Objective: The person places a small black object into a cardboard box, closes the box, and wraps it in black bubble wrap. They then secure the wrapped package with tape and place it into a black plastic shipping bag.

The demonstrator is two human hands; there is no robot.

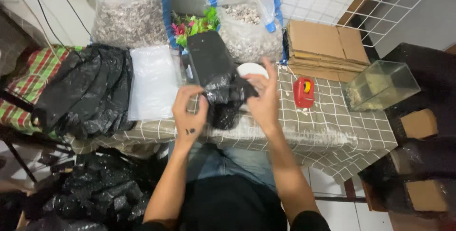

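Both hands, left hand [189, 112] at 9 o'clock and right hand [264, 97] at 3, pinch the black plastic wrap [223, 99] around the long black package [208, 59]; best kept taut, seam uppermost.

Place: small packing workroom | shown by: gravel sacks [129, 22], flattened cartons [325, 45], stacked black bags [85, 91], tape dispenser [303, 92], checked tablecloth [351, 131]

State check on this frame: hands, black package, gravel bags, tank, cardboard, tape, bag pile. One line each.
left hand: gripping the black package
right hand: gripping the same package
black package: wrapped in black plastic, held over the table edge
left gravel bag: clear, full, upright
right gravel bag: open at top
glass tank: tilted, nearly empty
cardboard: flattened, stacked
red tape dispenser: lying on the tablecloth
black bag pile: flat, stacked
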